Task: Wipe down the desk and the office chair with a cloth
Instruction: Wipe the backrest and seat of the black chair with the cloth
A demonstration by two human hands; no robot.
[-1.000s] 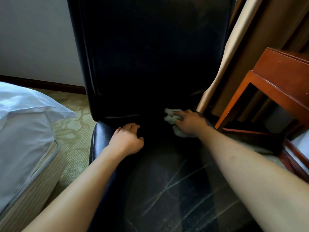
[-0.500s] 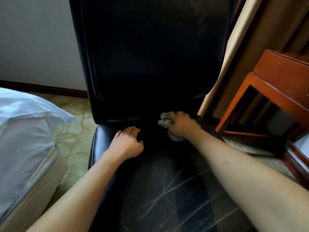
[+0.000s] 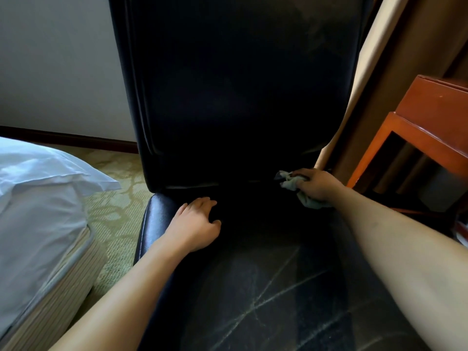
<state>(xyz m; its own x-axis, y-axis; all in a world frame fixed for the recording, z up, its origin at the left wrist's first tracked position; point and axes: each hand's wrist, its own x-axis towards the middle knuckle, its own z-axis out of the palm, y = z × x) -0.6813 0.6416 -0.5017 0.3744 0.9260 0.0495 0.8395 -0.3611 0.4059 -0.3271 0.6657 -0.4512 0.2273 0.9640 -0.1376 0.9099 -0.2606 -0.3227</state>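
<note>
Right hand (image 3: 316, 184) grips cloth (image 3: 291, 184) at seat's (image 3: 253, 287) rear right corner; left hand (image 3: 196, 226) rests there, fingers loosely curled, holding nothing.

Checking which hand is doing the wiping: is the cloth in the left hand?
No, the right hand grips the cloth at the back of the chair seat, while the left hand rests bare on the seat.

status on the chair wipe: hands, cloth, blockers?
Right hand grips cloth at seat's back right corner. Left hand rests on chair seat, holding nothing. Curtain close beside cloth.
</note>
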